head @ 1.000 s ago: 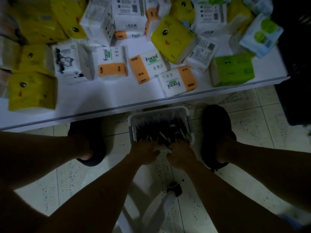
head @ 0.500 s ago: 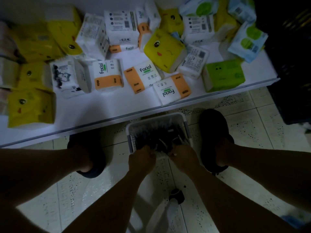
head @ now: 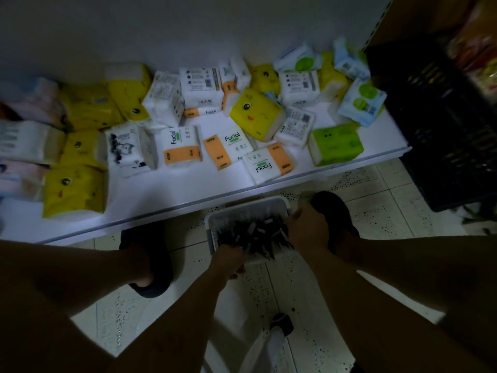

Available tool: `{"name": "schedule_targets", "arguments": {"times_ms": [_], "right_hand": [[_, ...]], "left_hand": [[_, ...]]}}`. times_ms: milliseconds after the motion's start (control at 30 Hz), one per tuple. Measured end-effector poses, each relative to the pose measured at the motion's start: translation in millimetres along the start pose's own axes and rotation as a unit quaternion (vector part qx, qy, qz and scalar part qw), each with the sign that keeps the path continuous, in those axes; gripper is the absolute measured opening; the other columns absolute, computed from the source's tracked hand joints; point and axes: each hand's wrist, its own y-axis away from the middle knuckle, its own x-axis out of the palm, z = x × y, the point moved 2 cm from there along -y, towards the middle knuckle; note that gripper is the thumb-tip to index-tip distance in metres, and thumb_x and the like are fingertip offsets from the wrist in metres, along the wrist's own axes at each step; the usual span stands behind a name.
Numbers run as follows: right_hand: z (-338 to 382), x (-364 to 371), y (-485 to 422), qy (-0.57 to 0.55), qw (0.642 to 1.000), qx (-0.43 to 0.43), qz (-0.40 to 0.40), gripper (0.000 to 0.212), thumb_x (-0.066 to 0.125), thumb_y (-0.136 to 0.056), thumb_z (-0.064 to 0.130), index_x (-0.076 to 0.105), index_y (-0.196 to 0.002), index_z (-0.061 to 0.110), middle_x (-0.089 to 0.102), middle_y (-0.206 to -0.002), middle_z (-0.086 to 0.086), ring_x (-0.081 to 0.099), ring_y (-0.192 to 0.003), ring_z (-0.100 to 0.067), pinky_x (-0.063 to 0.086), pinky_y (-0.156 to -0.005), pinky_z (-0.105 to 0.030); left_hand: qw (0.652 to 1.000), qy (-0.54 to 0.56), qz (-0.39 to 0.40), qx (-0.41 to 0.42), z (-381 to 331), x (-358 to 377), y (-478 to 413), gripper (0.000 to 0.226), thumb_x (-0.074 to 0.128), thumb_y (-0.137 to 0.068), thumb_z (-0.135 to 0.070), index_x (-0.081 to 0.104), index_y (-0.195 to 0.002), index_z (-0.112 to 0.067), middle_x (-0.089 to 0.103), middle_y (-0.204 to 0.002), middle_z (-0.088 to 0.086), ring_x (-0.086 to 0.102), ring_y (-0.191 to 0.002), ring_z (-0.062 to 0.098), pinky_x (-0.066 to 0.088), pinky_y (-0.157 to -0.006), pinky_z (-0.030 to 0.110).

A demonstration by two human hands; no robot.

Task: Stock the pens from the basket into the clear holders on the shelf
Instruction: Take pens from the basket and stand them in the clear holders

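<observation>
**Dim shop aisle, pen basket on the floor**

Pale speckled floor tiles [head: 390, 211] run under a low white shelf [head: 188, 195] strewn with tissue packs [head: 183, 146]: white-and-orange ones, a yellow pack with a cartoon face [head: 255, 114] and a green one [head: 336, 144]. A black crate [head: 443, 117] stands at the shelf's right end.

The small white basket [head: 250, 204] sits on the tiles just in front of the shelf edge, between the person's dark slippers [head: 150, 254]. It is heaped with dark pens [head: 250, 232] lying crisscross, some with pale caps or ends.

The left hand [head: 228, 258] is at the basket's near left corner, its fingers curled down among the pens. The right hand [head: 306, 230] is at the right rim, fingers curled. In this gloom I cannot tell whether either hand has pens in its grasp.
</observation>
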Motion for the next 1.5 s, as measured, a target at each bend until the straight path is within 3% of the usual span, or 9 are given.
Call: {"name": "schedule_targets", "arguments": {"times_ms": [133, 267, 467, 633, 800, 933, 1100, 1367, 1500], "right_hand": [[1, -7, 15, -0.055, 0.998, 0.012, -0.007, 0.030, 0.058, -0.094, 0.035, 0.048, -0.088, 0.008, 0.051, -0.078, -0.005, 0.048, -0.067, -0.019, 0.028, -0.048, -0.021], [-1, -6, 36, -0.150, 0.987, 0.055, 0.026, 0.031, 0.063, -0.091, 0.028, 0.046, -0.072, 0.011, 0.053, -0.074, -0.013, 0.053, -0.065, -0.028, 0.055, -0.062, -0.040], [20, -43, 53, -0.385, 0.897, 0.181, 0.124, 0.030, 0.043, -0.098, 0.004, 0.048, -0.068, 0.003, 0.047, -0.061, -0.010, 0.047, -0.051, -0.020, 0.048, -0.048, -0.028], [54, -74, 80, -0.514, 0.831, 0.113, 0.181, 0.028, 0.036, -0.102, 0.003, 0.056, -0.082, 0.006, 0.049, -0.069, -0.006, 0.048, -0.051, -0.016, 0.045, -0.048, -0.027], [87, -111, 99, -0.515, 0.843, 0.011, 0.153, 0.026, 0.036, -0.102, 0.006, 0.062, -0.102, 0.005, 0.045, -0.068, -0.002, 0.030, -0.046, -0.012, 0.024, -0.045, -0.025], [119, -145, 119, -0.495, 0.854, -0.118, 0.111, 0.032, 0.036, -0.105, 0.028, 0.065, -0.106, 0.013, 0.038, -0.071, -0.005, 0.028, -0.040, -0.011, 0.031, -0.041, -0.023], [157, -198, 148, -0.528, 0.806, -0.254, 0.084, 0.026, 0.038, -0.104, 0.013, 0.062, -0.113, 0.005, 0.046, -0.066, -0.010, 0.050, -0.056, -0.018, 0.054, -0.059, -0.030], [208, -289, 183, -0.557, 0.732, -0.391, 0.035, 0.030, 0.038, -0.098, -0.005, 0.058, -0.110, 0.014, 0.063, -0.075, -0.002, 0.047, -0.053, -0.014, 0.042, -0.052, -0.029], [232, -331, 193, -0.546, 0.720, -0.428, -0.008, 0.021, 0.041, -0.102, 0.013, 0.062, -0.107, 0.015, 0.055, -0.074, 0.000, 0.039, -0.054, -0.013, 0.033, -0.052, -0.030]], "left_hand": [[0.999, -0.016, -0.029, 0.027, -3, -10, 23, 0.028, 0.036, -0.102, -0.020, 0.052, -0.115, 0.000, 0.058, -0.097, 0.015, 0.054, -0.076, 0.020, 0.050, -0.069, 0.033], [0.992, -0.019, -0.069, 0.107, -7, -16, 45, 0.051, 0.026, -0.104, -0.044, 0.046, -0.133, -0.007, 0.051, -0.132, 0.017, 0.057, -0.100, 0.028, 0.055, -0.070, 0.033], [0.972, 0.090, -0.060, 0.210, -32, -21, 84, 0.037, 0.024, -0.106, -0.029, 0.055, -0.097, -0.011, 0.062, -0.066, 0.011, 0.059, -0.058, 0.020, 0.048, -0.056, 0.027], [0.959, 0.120, -0.058, 0.250, -61, -31, 116, 0.018, 0.031, -0.103, -0.009, 0.049, -0.104, -0.006, 0.057, -0.080, 0.011, 0.053, -0.065, 0.020, 0.042, -0.057, 0.030], [0.937, 0.129, -0.073, 0.318, -92, -51, 149, 0.021, 0.035, -0.104, -0.021, 0.056, -0.103, -0.018, 0.048, -0.068, 0.004, 0.038, -0.050, 0.014, 0.029, -0.051, 0.027], [0.870, 0.102, -0.107, 0.471, -120, -63, 190, 0.022, 0.035, -0.103, -0.035, 0.054, -0.106, -0.023, 0.037, -0.055, -0.002, 0.027, -0.039, 0.007, 0.024, -0.047, 0.026], [0.815, 0.142, -0.132, 0.547, -166, -80, 249, 0.021, 0.035, -0.104, -0.017, 0.053, -0.096, -0.010, 0.055, -0.074, -0.001, 0.044, -0.053, 0.011, 0.038, -0.057, 0.030], [0.700, 0.152, -0.146, 0.682, -224, -107, 354, 0.022, 0.039, -0.103, -0.023, 0.059, -0.111, -0.021, 0.052, -0.059, -0.013, 0.044, -0.048, 0.000, 0.034, -0.050, 0.017], [0.655, 0.130, -0.190, 0.720, -251, -122, 395, 0.018, 0.046, -0.101, -0.023, 0.062, -0.109, -0.021, 0.058, -0.072, -0.004, 0.050, -0.056, 0.011, 0.041, -0.054, 0.027]]}}
